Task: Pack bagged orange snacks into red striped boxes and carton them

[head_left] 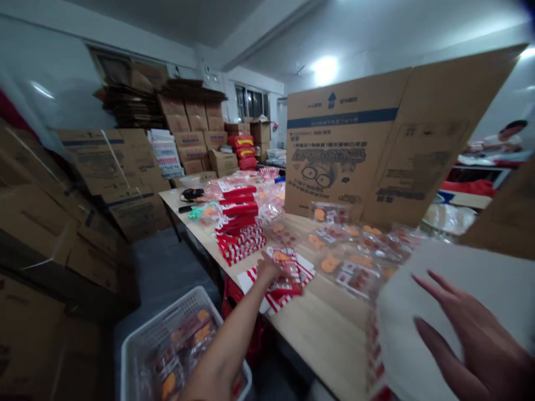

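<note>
My left hand (267,268) reaches out over the wooden table (317,328) and rests on a small pile of red-and-white striped packets (288,278); its fingers curl around the top packet. My right hand (468,334) lies near the bottom right with fingers stretched out flat on a large white sheet or bag (422,312). Clear packets with orange contents (355,262) are scattered on the table between the two hands and a big upright cardboard box (376,150).
A taller stack of red-and-white packets (240,225) stands farther along the table. A white plastic basket (179,345) holding packets sits on the floor at lower left. Cardboard cartons (125,167) line the left wall and back. Another person (505,139) sits far right.
</note>
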Demonstrator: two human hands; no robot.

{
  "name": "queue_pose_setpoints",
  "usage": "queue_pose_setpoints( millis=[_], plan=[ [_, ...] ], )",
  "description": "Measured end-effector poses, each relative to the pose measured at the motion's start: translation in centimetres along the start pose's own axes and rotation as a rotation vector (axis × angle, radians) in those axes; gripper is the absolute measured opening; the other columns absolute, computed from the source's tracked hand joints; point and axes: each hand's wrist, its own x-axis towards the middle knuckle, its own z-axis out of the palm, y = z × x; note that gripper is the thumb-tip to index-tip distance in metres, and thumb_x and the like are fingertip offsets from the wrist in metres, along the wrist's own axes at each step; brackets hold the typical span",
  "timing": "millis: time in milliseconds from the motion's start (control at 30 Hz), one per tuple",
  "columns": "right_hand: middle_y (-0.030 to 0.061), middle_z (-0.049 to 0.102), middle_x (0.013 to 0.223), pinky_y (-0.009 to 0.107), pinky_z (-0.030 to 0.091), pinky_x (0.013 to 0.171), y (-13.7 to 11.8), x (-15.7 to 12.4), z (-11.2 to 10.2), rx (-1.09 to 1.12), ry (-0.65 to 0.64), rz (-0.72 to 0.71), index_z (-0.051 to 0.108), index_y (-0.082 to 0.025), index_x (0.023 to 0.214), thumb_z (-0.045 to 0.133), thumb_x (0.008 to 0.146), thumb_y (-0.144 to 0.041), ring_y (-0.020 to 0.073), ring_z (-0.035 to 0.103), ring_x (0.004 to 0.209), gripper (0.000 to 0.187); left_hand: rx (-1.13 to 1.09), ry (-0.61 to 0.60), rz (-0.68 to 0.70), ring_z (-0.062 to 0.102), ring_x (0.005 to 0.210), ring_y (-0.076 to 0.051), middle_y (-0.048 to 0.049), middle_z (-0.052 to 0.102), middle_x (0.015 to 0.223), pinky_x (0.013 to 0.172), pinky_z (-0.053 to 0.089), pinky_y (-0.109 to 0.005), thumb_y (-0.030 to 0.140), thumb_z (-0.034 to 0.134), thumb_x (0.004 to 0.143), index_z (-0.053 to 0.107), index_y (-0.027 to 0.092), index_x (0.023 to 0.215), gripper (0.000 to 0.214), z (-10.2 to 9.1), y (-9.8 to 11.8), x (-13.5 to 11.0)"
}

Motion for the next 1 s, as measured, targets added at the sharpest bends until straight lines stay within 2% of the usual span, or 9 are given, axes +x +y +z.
queue_pose_setpoints(
  millis=[100, 267, 367, 433, 533, 633, 767, 867, 1000],
  plan=[
    [0.0134, 0.048, 0.153, 0.063, 0.039, 0.116, -3.6, 1.5, -0.1, -0.070, -0.114, -0.060, 0.050, -0.029, 0.143, 0.047, 0.093, -0.038, 0.0380, 0.046, 0.142, 0.052, -0.193, -0.039, 0.001, 0.064, 0.114, -0.027, -0.0110, 0.061, 0.132, 0.094, 0.057, -0.047, 0.036, 0.067, 0.095, 0.059, 0.017, 0.131, 0.042, 0.7, -0.2, 0.6],
    [0.0184, 0.053, 0.148, 0.059, 0.042, 0.114, -3.2, 3.0, 1.6, -0.030, -0.210, -0.059, 0.058, -0.016, 0.134, 0.047, 0.088, -0.020, 0.0355, 0.049, 0.139, 0.047, -0.585, -0.010, 0.125, 0.070, 0.095, -0.022, -0.0110, 0.069, 0.113, 0.082, 0.061, -0.040, 0.035, 0.059, 0.100, 0.060, 0.013, 0.125, 0.034, 0.2, 0.3, -0.5],
    [0.0200, 0.055, 0.145, 0.057, 0.041, 0.116, -3.9, 4.3, 1.8, 0.168, -0.324, -0.002, 0.053, -0.014, 0.141, 0.054, 0.083, -0.018, 0.0355, 0.051, 0.137, 0.057, -0.770, -0.003, 0.279, 0.073, 0.087, -0.022, -0.0086, 0.073, 0.097, 0.077, 0.062, -0.036, 0.034, 0.052, 0.102, 0.056, 0.016, 0.128, 0.032, -0.4, 1.8, -4.4],
    [0.0208, 0.051, 0.149, 0.057, 0.044, 0.112, -4.8, 5.9, 1.0, 0.404, -0.376, 0.103, 0.036, -0.013, 0.153, 0.061, 0.084, -0.025, 0.0363, 0.051, 0.137, 0.075, -0.899, -0.041, 0.430, 0.073, 0.087, -0.020, -0.0031, 0.074, 0.094, 0.078, 0.062, -0.032, 0.041, 0.059, 0.098, 0.056, 0.022, 0.126, 0.034, 0.1, 3.5, -7.7],
    [0.0147, 0.055, 0.144, 0.058, 0.047, 0.107, -4.4, 8.4, -1.6, 0.645, -0.297, 0.079, 0.023, -0.013, 0.157, 0.061, 0.088, -0.033, 0.0337, 0.054, 0.133, 0.081, -1.190, -0.182, 0.843, 0.071, 0.093, -0.021, -0.0017, 0.072, 0.095, 0.085, 0.061, -0.033, 0.045, 0.076, 0.086, 0.063, 0.023, 0.114, 0.038, 2.6, 6.4, -12.1],
    [0.0062, 0.062, 0.133, 0.050, 0.049, 0.106, -2.1, 8.1, -5.9, 0.559, -0.189, -0.024, 0.039, -0.016, 0.147, 0.064, 0.086, -0.031, 0.0297, 0.059, 0.126, 0.067, -1.026, -0.285, 1.103, 0.067, 0.107, -0.023, -0.0053, 0.067, 0.112, 0.097, 0.058, -0.037, 0.048, 0.074, 0.087, 0.058, 0.027, 0.129, 0.050, 6.3, 7.4, -14.9],
    [0.0071, 0.070, 0.116, 0.037, 0.057, 0.089, 1.2, 2.4, -9.3, 0.284, -0.136, 0.026, 0.050, -0.017, 0.133, 0.065, 0.081, -0.021, 0.0249, 0.067, 0.103, 0.054, -0.343, -0.165, 1.373, 0.040, 0.144, -0.040, -0.0182, 0.041, 0.154, 0.116, 0.040, -0.061, 0.049, 0.093, 0.062, 0.026, 0.026, 0.157, 0.119, 12.1, 5.1, -16.5],
    [0.0109, 0.072, 0.107, 0.034, 0.054, 0.072, 2.8, -1.6, -8.3, 0.096, -0.270, 0.090, 0.049, -0.015, 0.133, 0.061, 0.080, -0.017, 0.0251, 0.068, 0.088, 0.054, -0.132, -0.060, 1.355, 0.029, 0.151, -0.043, -0.0235, 0.028, 0.161, 0.118, 0.034, -0.065, 0.042, 0.093, 0.064, 0.013, 0.024, 0.160, 0.127, 15.5, 3.4, -16.7],
    [0.0148, 0.073, 0.108, 0.034, 0.047, 0.068, 3.0, -2.8, -7.4, -0.102, -0.462, 0.107, 0.043, -0.016, 0.141, 0.058, 0.082, -0.016, 0.0285, 0.069, 0.087, 0.062, -0.174, -0.019, 1.221, 0.030, 0.152, -0.041, -0.0262, 0.018, 0.165, 0.109, 0.049, -0.057, 0.037, 0.088, 0.073, -0.008, 0.028, 0.161, 0.130, 17.2, 2.8, -16.7]
  ],
)
